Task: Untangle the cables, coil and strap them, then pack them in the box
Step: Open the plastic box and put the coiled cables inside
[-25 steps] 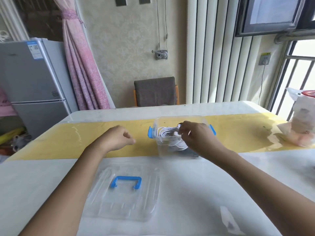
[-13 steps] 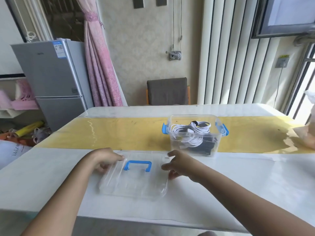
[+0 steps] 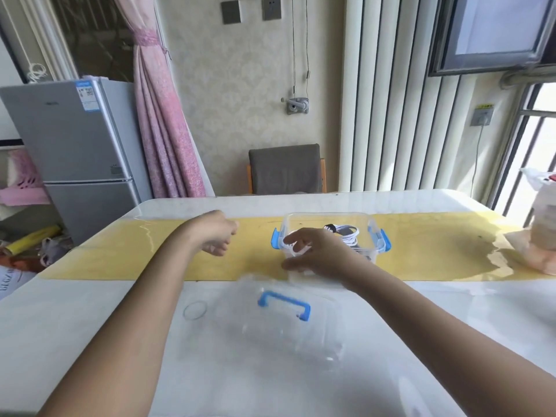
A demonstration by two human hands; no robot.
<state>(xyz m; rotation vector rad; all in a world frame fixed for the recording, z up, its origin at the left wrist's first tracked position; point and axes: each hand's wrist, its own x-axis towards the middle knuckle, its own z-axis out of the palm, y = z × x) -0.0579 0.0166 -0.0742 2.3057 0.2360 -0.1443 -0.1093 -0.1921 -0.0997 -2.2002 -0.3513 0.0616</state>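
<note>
White table (image 3: pixel 90 311) with a yellow runner (image 3: pixel 120 257): the right hand (image 3: pixel 319 254) spreads its fingers at the near left corner of the box (image 3: pixel 328 214), thumb close to the blurred lid (image 3: pixel 270 335); whether it pinches the lid I cannot tell. The left hand (image 3: pixel 215 233), loosely curled and empty, has let go of the lid. Coiled cables (image 3: pixel 346 231) lie in the open box, so closing it looks next.

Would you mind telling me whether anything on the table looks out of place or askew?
Only the clear lid stands out: it lies off the box, slanted on the table in front of it, and looks blurred. The cables sit inside the box; nothing looks spilled or damaged.
</note>
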